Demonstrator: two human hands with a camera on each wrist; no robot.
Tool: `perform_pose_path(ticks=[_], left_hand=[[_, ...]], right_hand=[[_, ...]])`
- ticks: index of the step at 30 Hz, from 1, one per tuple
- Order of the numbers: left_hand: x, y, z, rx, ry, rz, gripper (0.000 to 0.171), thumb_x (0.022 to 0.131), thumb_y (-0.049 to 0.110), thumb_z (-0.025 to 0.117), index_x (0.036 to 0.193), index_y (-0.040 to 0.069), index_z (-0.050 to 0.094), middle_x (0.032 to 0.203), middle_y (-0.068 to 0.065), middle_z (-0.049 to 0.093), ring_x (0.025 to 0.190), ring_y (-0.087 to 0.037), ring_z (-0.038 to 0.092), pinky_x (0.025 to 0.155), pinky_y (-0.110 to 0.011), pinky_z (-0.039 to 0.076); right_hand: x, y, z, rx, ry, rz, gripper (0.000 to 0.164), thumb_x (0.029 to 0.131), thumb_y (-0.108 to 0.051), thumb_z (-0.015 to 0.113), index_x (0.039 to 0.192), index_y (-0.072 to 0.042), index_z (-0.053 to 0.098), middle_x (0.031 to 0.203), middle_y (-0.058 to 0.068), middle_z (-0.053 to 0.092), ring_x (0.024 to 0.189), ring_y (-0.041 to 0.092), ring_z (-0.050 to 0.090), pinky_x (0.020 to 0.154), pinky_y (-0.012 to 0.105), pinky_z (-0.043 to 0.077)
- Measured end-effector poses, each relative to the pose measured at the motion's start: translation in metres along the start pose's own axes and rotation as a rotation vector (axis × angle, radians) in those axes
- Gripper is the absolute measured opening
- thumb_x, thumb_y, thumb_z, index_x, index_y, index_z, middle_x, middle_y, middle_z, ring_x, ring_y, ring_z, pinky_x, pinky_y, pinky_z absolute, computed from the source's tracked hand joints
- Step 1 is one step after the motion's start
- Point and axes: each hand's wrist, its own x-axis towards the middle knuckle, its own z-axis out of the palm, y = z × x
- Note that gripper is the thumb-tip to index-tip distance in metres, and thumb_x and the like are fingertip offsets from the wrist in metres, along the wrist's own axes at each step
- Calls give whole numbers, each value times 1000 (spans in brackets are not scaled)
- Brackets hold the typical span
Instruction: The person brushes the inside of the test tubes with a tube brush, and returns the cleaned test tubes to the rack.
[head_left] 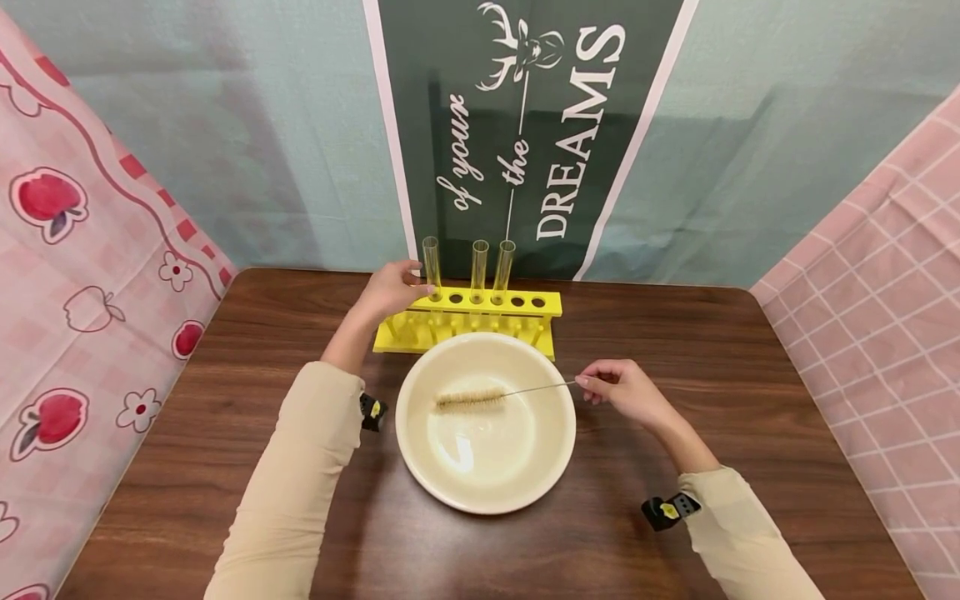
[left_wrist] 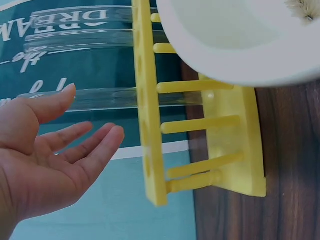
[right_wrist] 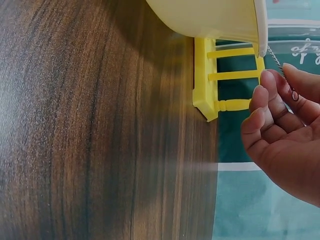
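My left hand reaches to the left end of the yellow test tube rack, its fingers loosely spread beside the leftmost glass test tube. In the left wrist view the thumb overlaps that tube, with a gap between thumb and fingers. Two more test tubes stand side by side near the rack's middle. My right hand pinches the looped end of a test tube brush's twisted wire handle between thumb and finger. The brush's bristle head lies over the inside of a cream bowl.
The bowl stands in front of the rack, its back rim overlapping the rack's base in the head view. A brown wood-grain table carries both. Printed cloths hang behind and at both sides.
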Motion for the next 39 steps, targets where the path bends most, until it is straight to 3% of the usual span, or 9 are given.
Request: perform_pose_path(ticks=[7,12,16,19,23,27,33,39], left_hand=[[17,-1,11,-42,37,-52,58,89,20,59,139,3,34,126,-19,47,112,-32,48,91,-42,41],[21,-1,18,-57,72,-56,50,89,16,59,133,2,41,123,-18,49,111,-32,48,89,-40,43],[23,-1,22,-48,81,-40,25,88,11,59,111,1,56,119,-16,53,111,-30,47,86,-39,44],[24,-1,23,-47,85,-31,11,88,10,59,96,2,59,114,-14,56,108,-29,49,83,-38,45],[26,-1,23,-68,87,-32,14,88,10,60,100,3,62,109,-14,57,105,-28,50,81,-36,45],[26,-1,21,-100,82,-28,20,89,10,58,107,3,62,115,-12,56,109,-27,48,84,-36,44],[20,8,15,-132,93,73,23,90,11,56,111,2,60,121,-14,54,111,-28,48,89,-39,42],[7,23,6,-93,132,180,29,91,13,55,119,4,57,111,-16,57,101,-27,51,84,-39,43]], right_hand=[[0,0,2,-6,-8,-1,23,87,-16,62,92,6,63,73,9,59,68,22,55,64,43,50],[-1,-1,2,-9,-9,-2,22,87,-15,62,92,6,64,73,9,60,68,22,56,64,41,50],[-2,-3,1,-10,-9,-8,22,87,-14,62,93,7,63,73,9,59,68,22,55,63,36,50],[-3,-4,1,-3,-9,-5,23,87,-13,61,94,8,62,74,10,59,68,22,55,62,35,50],[-3,-5,1,5,-7,-6,23,87,-13,62,93,9,62,73,10,59,68,23,56,61,33,50],[-2,-4,1,-4,-4,-16,23,87,-14,61,93,8,63,73,9,59,67,22,56,61,35,50],[-2,-1,0,-12,-3,-21,23,87,-14,62,92,8,63,72,9,59,66,21,56,61,37,50],[-1,0,0,-20,-5,-22,22,87,-15,62,90,6,64,71,8,59,66,20,55,61,40,50]])
